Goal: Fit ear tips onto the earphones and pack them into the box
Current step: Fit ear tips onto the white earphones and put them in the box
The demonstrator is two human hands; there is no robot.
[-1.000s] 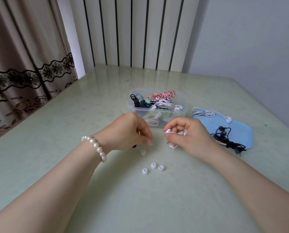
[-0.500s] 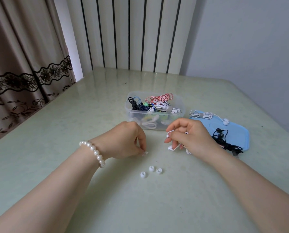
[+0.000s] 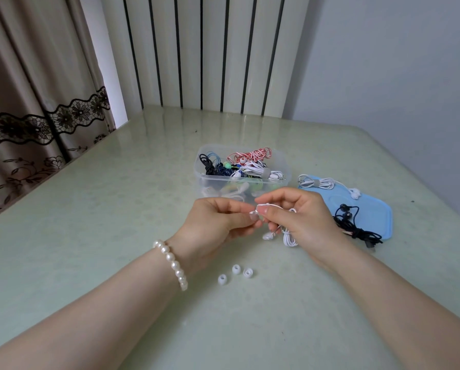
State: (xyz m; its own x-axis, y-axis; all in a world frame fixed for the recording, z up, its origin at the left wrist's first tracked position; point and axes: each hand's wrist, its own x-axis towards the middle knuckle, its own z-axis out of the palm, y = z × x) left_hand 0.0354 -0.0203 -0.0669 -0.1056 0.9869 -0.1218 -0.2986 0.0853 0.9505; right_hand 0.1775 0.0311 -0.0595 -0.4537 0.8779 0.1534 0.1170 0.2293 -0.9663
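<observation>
Pinching ear tip (image 3: 253,215), left hand (image 3: 218,225) meets right hand (image 3: 301,217), closed on white earphone (image 3: 268,235) bundle above table (image 3: 116,209). Tip lies just left of bud; seating unclear. Three spare tips (image 3: 236,273) near wrists. Box (image 3: 285,166) just beyond hands.

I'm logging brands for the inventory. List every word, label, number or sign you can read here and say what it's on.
None: no readable text shows anywhere.
The clear box, blue lid, white earphones in the right hand and loose ear tips carry no visible print.
The curtain shows only a lace pattern.
</observation>
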